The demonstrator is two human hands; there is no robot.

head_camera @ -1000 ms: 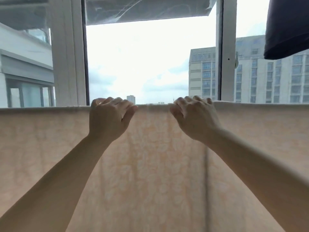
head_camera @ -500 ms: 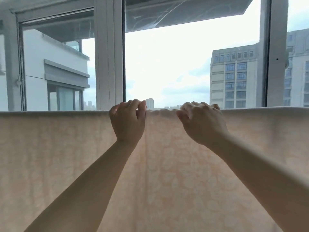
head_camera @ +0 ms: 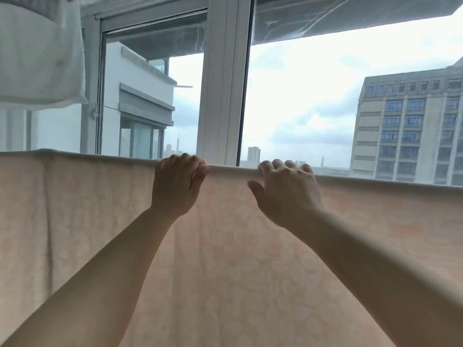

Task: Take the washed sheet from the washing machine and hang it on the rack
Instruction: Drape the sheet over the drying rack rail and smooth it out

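Note:
A pale peach sheet (head_camera: pixel 225 259) with a faint floral pattern hangs over a horizontal rack bar that it covers along its top fold, and it fills the lower half of the view. My left hand (head_camera: pixel 176 185) curls over the top fold near the middle, fingers closed on the cloth. My right hand (head_camera: pixel 288 191) sits just to its right, fingers hooked over the fold and thumb pressed on the near side. The bar itself is hidden under the sheet.
A white window frame post (head_camera: pixel 223 78) stands right behind the sheet, with glass panes on both sides. A white cloth item (head_camera: pixel 37 53) hangs at the upper left. Buildings show outside.
The view has swung to the left, bringing the white hanging cloth into sight. Both hands have shifted left along the sheet's top fold and stay close together.

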